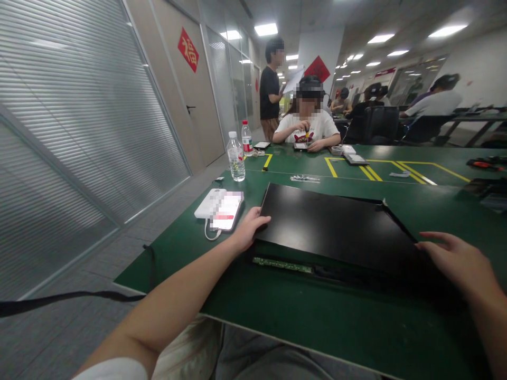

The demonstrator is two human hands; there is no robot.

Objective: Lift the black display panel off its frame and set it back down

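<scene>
A large flat black display panel (328,221) lies in front of me, with a dark frame edge showing along its far and right sides. A narrow green circuit board (282,264) shows below its near edge. My left hand (252,224) is closed on the panel's left edge, thumb on top and the other fingers mostly hidden. At the right edge, my right hand (455,258) has a fingertip against the panel and another finger stretched out above it. Its remaining fingers are hidden, and the panel's near right part is lost in dark shadow.
A white power bank (209,203) is cabled to a phone (227,211) on the green table (178,269). Two bottles (236,161) stand behind them. A co-worker (307,119) sits opposite, handling a small device. Dark items (487,164) lie at the far right.
</scene>
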